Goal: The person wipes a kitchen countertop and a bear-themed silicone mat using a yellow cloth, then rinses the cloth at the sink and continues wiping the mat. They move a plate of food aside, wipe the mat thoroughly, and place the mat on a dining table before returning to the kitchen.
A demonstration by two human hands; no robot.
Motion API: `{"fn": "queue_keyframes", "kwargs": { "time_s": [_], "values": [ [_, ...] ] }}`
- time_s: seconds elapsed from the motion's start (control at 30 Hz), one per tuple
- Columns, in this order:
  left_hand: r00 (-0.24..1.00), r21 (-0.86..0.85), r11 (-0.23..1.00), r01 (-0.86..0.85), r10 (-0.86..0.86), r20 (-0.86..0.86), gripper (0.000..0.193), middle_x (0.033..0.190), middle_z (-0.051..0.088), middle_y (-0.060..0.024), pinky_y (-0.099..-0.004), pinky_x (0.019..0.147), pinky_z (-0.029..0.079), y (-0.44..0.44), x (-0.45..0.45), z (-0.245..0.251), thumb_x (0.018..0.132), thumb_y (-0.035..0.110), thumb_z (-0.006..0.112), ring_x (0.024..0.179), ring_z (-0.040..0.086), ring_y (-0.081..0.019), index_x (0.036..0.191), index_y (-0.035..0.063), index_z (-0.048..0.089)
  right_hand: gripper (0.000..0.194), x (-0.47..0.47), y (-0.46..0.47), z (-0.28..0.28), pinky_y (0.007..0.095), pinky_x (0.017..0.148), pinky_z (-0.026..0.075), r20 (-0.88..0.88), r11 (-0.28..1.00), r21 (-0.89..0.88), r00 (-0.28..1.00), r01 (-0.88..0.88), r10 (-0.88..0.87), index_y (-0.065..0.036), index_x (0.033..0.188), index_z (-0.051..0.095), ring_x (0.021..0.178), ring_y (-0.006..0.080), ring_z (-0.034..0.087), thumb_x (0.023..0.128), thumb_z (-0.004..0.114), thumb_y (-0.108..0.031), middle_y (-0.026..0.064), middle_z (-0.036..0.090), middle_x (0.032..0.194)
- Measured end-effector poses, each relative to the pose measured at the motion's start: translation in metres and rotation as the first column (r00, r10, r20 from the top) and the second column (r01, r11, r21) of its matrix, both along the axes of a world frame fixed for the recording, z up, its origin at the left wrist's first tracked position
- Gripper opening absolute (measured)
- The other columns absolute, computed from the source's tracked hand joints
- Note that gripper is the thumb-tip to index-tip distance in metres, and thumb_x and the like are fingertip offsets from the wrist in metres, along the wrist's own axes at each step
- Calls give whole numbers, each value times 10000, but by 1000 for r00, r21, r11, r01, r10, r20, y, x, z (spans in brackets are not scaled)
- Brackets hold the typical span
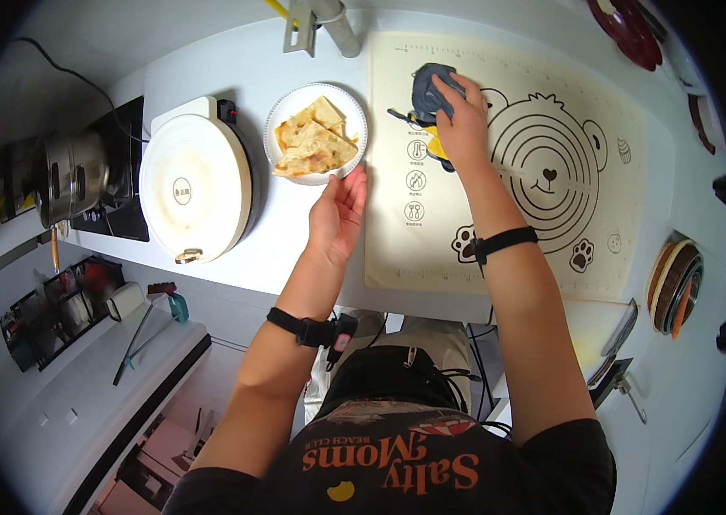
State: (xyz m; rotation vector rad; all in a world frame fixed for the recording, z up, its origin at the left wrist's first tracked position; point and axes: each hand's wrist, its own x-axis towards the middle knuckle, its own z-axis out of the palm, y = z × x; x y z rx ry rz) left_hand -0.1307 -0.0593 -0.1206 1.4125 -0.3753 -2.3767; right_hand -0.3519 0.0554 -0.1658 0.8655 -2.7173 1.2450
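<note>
My left hand is palm up at the near rim of a round white plate, its thumb at the rim and its fingers along the near right edge. Flatbread pieces, browned in spots, overlap on the plate. My right hand grips a crumpled dark grey cloth-like item on the cream baking mat. A yellow and black item shows partly under that hand; its kind is unclear.
Left of the plate stands a white round electric griddle with its lid down. Farther left are a black cooktop and a steel pot. A metal post rises behind the plate. Stacked round items stand at the right.
</note>
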Motion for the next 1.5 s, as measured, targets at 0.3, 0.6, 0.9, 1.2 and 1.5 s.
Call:
{"fn": "queue_keyframes", "kwargs": {
  "time_s": [0.3,0.6,0.9,1.2,1.5],
  "values": [
    [996,-105,994,27,-18,85,293,1180,676,-136,-322,922,571,-6,-20,18,1081,255,471,1087,645,-211,1217,8,554,496,-9,-16,15,440,1024,479,-20,1000,2,1000,-19,19,-174,1258,706,1197,362,521,791,680,-8,97,561,1354],
    [887,-953,-78,292,-351,301,316,1241,647,-208,-390,1003,486,-44,-134,39,1039,105,459,1196,623,-325,1329,-12,510,549,-42,-87,-11,460,1032,454,-202,985,133,970,-109,135,-252,1326,665,1235,363,506,804,698,-85,82,561,1377],
    [-71,109,-915,389,88,994,461,1260,664,-237,-430,1074,430,-34,-291,40,945,209,495,1221,615,-353,1362,41,597,436,-33,-91,-35,411,1123,359,-152,985,150,982,-90,113,-75,1414,480,1359,267,465,1028,516,-274,103,537,1422],
    [-279,282,-958,59,255,926,544,1428,521,-218,-425,1146,369,-39,-307,23,958,209,514,1361,459,-344,1487,90,468,264,-13,-98,-23,476,1026,399,-241,872,489,955,-34,173,-36,1182,655,1287,321,513,953,568,-135,116,644,1261],
    [-284,252,-967,-38,252,925,628,1574,368,-221,-469,1213,303,-32,-293,26,955,172,518,1490,295,-366,1559,104,360,487,81,-35,-5,479,905,436,-175,962,170,954,-216,245,-150,1275,664,1177,291,520,789,687,-114,51,565,1360]
  ]
}}
